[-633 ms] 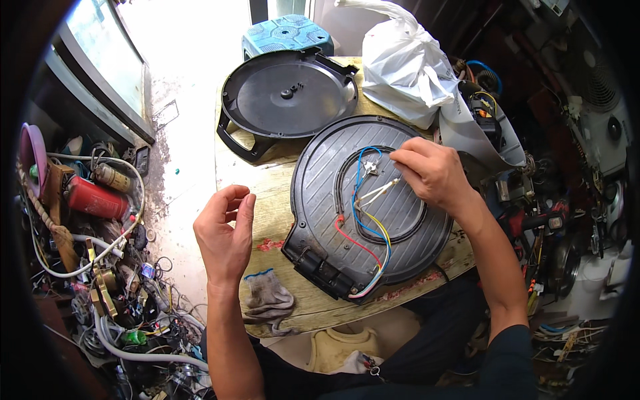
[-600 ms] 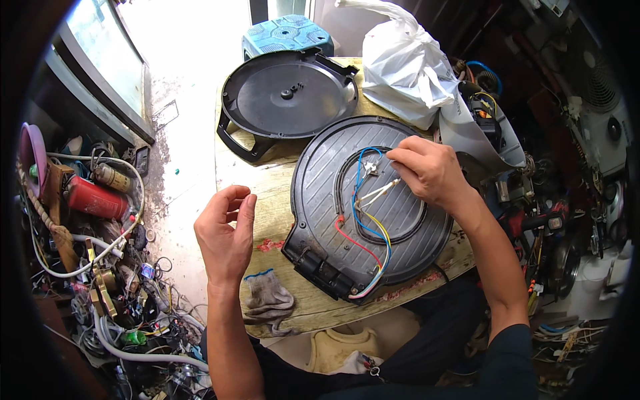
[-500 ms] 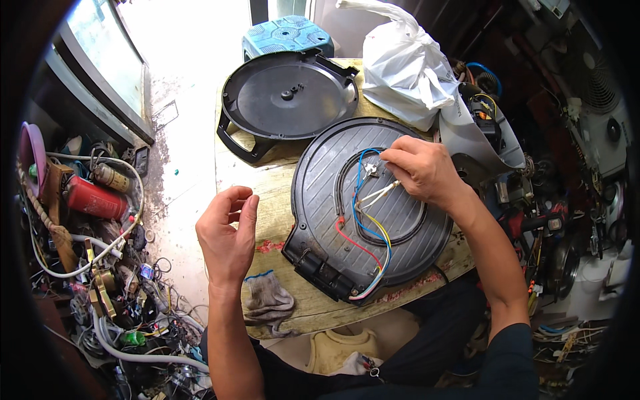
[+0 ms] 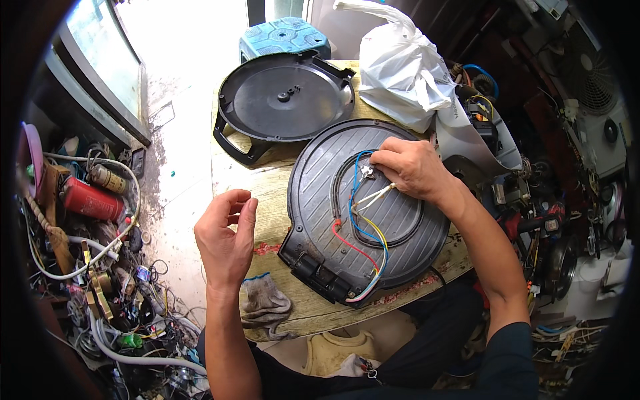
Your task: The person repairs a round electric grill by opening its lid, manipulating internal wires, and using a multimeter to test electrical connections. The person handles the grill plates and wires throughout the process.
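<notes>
A round dark electric griddle half (image 4: 313, 193), its ribbed underside up, lies on the wooden table. A curved heating element, a small metal thermostat (image 4: 366, 172) and blue, red, white and yellow-green wires (image 4: 385, 250) show on it. My right hand (image 4: 410, 167) is over its upper part, thumb and fingers pinched together beside the thermostat and blue wire; what they grip is too small to make out. To the left of the griddle my left hand (image 4: 227, 233) is raised over the table edge, fingers loosely curled and thumb a little apart, holding nothing that I can see.
Behind lies a black round cover (image 4: 260, 110) with small dark screws in it. A white plastic bag (image 4: 403, 73) stands by a curved pale housing (image 4: 473, 133). A grey cloth (image 4: 265, 300) is at the near edge. Cables and a red cylinder (image 4: 93, 200) crowd the left floor.
My right hand has shifted slightly left and down, its fingertips closer to the thermostat. The left hand has barely moved. The whole view has drifted a little.
</notes>
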Tool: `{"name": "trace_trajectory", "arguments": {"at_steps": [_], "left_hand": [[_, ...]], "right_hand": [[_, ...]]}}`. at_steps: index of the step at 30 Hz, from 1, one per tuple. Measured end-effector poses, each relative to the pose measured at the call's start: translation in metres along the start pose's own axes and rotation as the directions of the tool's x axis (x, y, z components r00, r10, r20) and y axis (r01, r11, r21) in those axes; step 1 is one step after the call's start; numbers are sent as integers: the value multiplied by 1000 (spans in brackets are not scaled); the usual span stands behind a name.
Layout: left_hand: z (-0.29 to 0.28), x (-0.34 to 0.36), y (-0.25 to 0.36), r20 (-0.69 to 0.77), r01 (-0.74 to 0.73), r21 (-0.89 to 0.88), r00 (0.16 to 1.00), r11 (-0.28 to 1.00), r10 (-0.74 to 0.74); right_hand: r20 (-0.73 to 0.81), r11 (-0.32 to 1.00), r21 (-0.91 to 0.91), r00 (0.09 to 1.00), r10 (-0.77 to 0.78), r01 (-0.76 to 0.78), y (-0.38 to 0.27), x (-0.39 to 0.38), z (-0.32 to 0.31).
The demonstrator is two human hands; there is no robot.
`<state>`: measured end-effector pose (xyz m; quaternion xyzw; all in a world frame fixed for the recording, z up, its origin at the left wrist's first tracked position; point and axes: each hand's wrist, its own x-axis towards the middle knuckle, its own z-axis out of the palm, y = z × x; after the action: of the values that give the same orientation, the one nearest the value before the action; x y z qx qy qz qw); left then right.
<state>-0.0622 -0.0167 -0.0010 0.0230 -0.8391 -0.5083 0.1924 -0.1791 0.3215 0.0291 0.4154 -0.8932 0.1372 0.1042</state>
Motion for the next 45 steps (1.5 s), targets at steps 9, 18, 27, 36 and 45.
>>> {"name": "trace_trajectory", "arguments": {"at_steps": [9,18,27,36,45], "left_hand": [[4,2,2,16,14,14,1000,1000,-14],[-1,-8,-16,59,31,-73,998,997,-27],[-5,-1,-55,60,-17,44,998,999,14],[5,-2,-54,-8,-46,88,999,995,47],[7,-11,-49,20,-178,188,984,966,177]], "right_hand": [[182,948,238,968,171,-212,10,1,-13],[-311,850,296,797,518,-437,-74,-132,-69],[-432,246,486,13,902,-839,-109,-424,-90],[-581,-82,11,-73,811,-997,6,-573,-147],[-332,-495,-248,-407,851,-833,85,-578,-168]]}}
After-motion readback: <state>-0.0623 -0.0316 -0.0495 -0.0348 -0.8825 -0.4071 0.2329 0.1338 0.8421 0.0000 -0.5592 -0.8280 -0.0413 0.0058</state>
